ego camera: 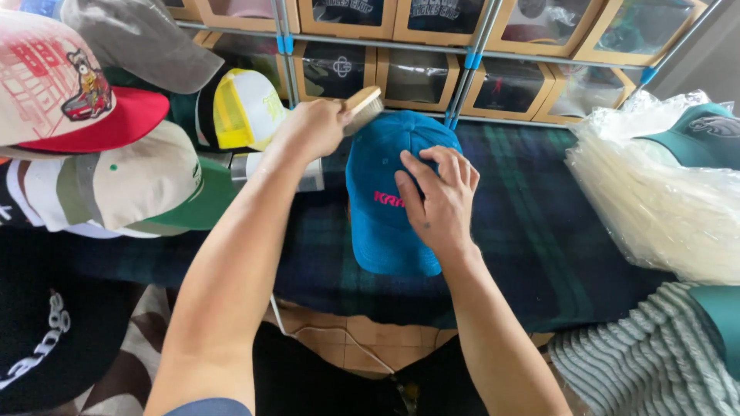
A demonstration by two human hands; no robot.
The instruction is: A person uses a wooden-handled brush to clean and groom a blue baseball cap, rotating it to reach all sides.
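Blue corduroy cap [381,223] flat on the plaid-covered bench [532,216], brim toward the camera. Right hand [439,202] spread open, pressing on the cap's crown. Left hand [312,127] just left of the cap's far edge, grip closed around a wooden brush [362,105], bristles at the crown's back. Stacked caps [116,154] left of the blue cap; clear plastic bags [655,208] well to its right.

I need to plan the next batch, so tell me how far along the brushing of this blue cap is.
Done: nothing shows as finished; the pictures cannot tell which parts are already brushed. In hand: the left hand holds a wooden brush at the crown of the blue cap, while the right hand presses the cap flat on the plaid cloth. Left: the piled caps beside it wait untouched.
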